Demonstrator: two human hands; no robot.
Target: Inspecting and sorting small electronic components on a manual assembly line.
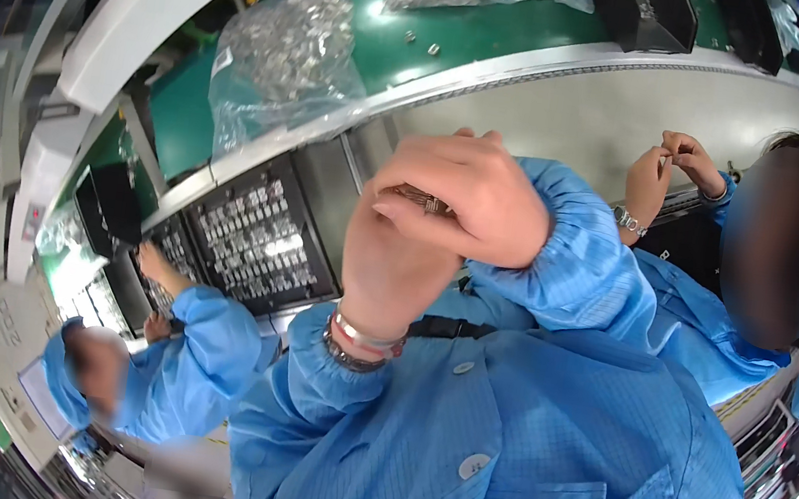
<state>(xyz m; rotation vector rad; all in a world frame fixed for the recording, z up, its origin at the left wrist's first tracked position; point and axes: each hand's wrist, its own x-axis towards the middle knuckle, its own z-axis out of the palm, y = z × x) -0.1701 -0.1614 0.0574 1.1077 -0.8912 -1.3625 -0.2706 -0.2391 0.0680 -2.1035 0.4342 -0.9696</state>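
My right hand (487, 196) is closed, its fingers and thumb curled round several small shiny metal parts (423, 199). Only a thin strip of these parts shows in the gap between thumb and forefinger. Under and against it is my left hand (393, 259), with bracelets at the wrist. The right hand covers most of the left hand's fingers, so their grip cannot be made out. Both hands are raised in front of my chest, above the near side of the bench.
A black tray (266, 232) with rows of small metal parts lies left of my hands. Beyond are clear bags of metal parts (290, 43) on the green bench mat (466, 51), and black bins (666, 27). Co-workers in blue sit at left (205, 345) and right (718, 281).
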